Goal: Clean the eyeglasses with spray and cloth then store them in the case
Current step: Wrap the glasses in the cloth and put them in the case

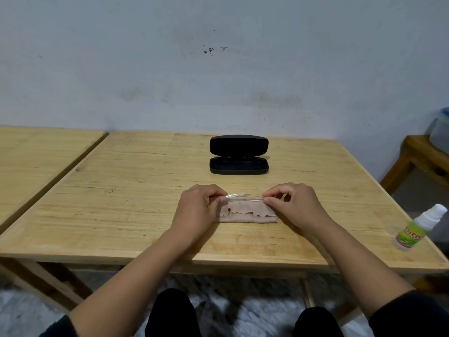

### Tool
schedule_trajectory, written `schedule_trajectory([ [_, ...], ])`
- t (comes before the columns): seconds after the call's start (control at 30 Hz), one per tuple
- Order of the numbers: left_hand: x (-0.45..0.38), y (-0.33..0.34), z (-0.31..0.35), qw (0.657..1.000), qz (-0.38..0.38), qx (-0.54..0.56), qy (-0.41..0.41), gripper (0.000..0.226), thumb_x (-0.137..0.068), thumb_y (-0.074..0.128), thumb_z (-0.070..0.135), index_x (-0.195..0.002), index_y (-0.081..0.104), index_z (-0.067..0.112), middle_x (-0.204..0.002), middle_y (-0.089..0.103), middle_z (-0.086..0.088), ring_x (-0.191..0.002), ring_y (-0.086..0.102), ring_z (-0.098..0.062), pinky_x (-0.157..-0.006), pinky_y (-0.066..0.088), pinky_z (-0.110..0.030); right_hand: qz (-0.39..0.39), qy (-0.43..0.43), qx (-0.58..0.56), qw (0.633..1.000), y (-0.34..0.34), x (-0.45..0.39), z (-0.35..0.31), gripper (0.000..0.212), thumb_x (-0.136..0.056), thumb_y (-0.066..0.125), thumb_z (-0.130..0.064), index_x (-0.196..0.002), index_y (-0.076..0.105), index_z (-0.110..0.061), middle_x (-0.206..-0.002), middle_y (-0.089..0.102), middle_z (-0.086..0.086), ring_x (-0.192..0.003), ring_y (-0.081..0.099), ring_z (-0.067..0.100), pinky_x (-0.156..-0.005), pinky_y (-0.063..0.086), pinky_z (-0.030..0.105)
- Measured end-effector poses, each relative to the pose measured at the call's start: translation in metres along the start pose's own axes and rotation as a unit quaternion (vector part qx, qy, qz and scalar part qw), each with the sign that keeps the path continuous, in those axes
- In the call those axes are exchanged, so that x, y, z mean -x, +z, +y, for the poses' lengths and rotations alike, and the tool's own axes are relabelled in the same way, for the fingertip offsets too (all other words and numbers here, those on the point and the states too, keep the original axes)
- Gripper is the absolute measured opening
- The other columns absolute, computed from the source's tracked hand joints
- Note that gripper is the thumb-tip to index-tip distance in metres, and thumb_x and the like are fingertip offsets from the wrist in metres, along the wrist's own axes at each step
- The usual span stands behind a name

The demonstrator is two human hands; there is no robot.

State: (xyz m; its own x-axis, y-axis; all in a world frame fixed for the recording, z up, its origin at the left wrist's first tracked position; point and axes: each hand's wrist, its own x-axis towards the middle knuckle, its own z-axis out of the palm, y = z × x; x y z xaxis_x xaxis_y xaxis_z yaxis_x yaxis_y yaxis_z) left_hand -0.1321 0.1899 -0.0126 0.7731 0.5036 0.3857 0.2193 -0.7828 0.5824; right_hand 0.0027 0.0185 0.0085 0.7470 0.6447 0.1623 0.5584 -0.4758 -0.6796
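Observation:
Clear-framed eyeglasses (pixel 244 196) sit at the middle of the wooden table (pixel 121 190), just behind a folded beige cloth (pixel 246 212). My left hand (pixel 198 210) pinches the left end of the glasses and my right hand (pixel 295 205) pinches the right end. Whether the glasses rest on the cloth or hover just above it is unclear. A black eyeglass case (pixel 239 154) stands open farther back, lid upright, nothing inside. A small white spray bottle (pixel 416 227) with a green label stands near the table's right edge.
A second wooden table (pixel 36 152) adjoins on the left. A wooden stool (pixel 422 156) with a bluish container stands at the right by the pale wall. My knees show below the table's front edge.

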Motion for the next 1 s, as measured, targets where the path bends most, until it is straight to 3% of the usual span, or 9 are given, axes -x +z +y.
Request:
schedule_trajectory([
  [0.17,-0.024,-0.003,0.003,0.999,0.025,0.031,-0.004,0.01,-0.083,0.065,0.019,-0.088,0.072,0.024,-0.083,0.07,0.005,-0.079,0.058,-0.007,-0.065,0.036,-0.007,0.044,-0.009,-0.038,0.998,-0.003,-0.021,-0.002,0.007,-0.081,0.07,-0.023,-0.081,0.073,-0.029,-0.087,0.067,-0.007,-0.066,0.052,0.001,-0.061,0.037,0.013],
  [0.3,-0.06,-0.002,0.003,0.997,0.063,0.041,0.007,0.009,-0.083,0.065,0.019,-0.088,0.073,0.021,-0.084,0.072,0.004,-0.08,0.06,-0.008,-0.065,0.04,-0.009,0.077,-0.049,-0.016,0.996,-0.01,-0.056,-0.006,0.008,-0.081,0.07,-0.024,-0.086,0.073,-0.029,-0.087,0.066,-0.007,-0.069,0.053,0.002,-0.062,0.036,0.012],
  [0.43,-0.09,0.004,0.004,0.993,0.109,0.048,0.014,0.01,-0.083,0.064,0.014,-0.088,0.072,0.016,-0.084,0.073,0.0,-0.086,0.062,-0.018,-0.074,0.049,-0.029,0.116,-0.086,0.004,0.99,-0.012,-0.089,-0.009,0.011,-0.082,0.07,-0.017,-0.091,0.075,-0.018,-0.072,0.055,-0.022,-0.069,0.048,-0.007,-0.064,0.034,0.001],
  [0.6,-0.115,0.018,-0.003,0.992,0.115,0.044,-0.005,0.011,-0.084,0.063,0.017,-0.091,0.072,0.016,-0.086,0.071,-0.001,-0.089,0.058,-0.016,-0.073,0.038,-0.022,0.155,-0.109,0.007,0.982,-0.003,-0.117,-0.002,0.011,-0.08,0.07,-0.013,-0.09,0.075,-0.014,-0.072,0.051,-0.026,-0.072,0.047,-0.008,-0.067,0.035,0.0],
  [0.77,-0.124,0.027,-0.012,0.994,0.099,0.033,-0.014,0.013,-0.085,0.061,0.014,-0.092,0.071,0.017,-0.088,0.071,0.0,-0.09,0.058,-0.017,-0.074,0.04,-0.024,0.139,-0.085,-0.008,0.987,0.007,-0.127,0.008,0.011,-0.082,0.069,-0.015,-0.091,0.074,-0.019,-0.076,0.053,-0.023,-0.072,0.049,-0.012,-0.067,0.033,-0.003],
  [1.0,-0.124,0.036,-0.024,0.997,0.072,0.023,-0.022,0.014,-0.086,0.059,0.012,-0.088,0.071,0.017,-0.084,0.071,0.001,-0.083,0.059,-0.017,-0.071,0.046,-0.029,0.102,-0.043,-0.004,0.994,0.017,-0.129,0.015,0.013,-0.084,0.067,-0.016,-0.095,0.073,-0.016,-0.091,0.061,-0.004,-0.078,0.051,-0.001,-0.068,0.034,-0.001],
])
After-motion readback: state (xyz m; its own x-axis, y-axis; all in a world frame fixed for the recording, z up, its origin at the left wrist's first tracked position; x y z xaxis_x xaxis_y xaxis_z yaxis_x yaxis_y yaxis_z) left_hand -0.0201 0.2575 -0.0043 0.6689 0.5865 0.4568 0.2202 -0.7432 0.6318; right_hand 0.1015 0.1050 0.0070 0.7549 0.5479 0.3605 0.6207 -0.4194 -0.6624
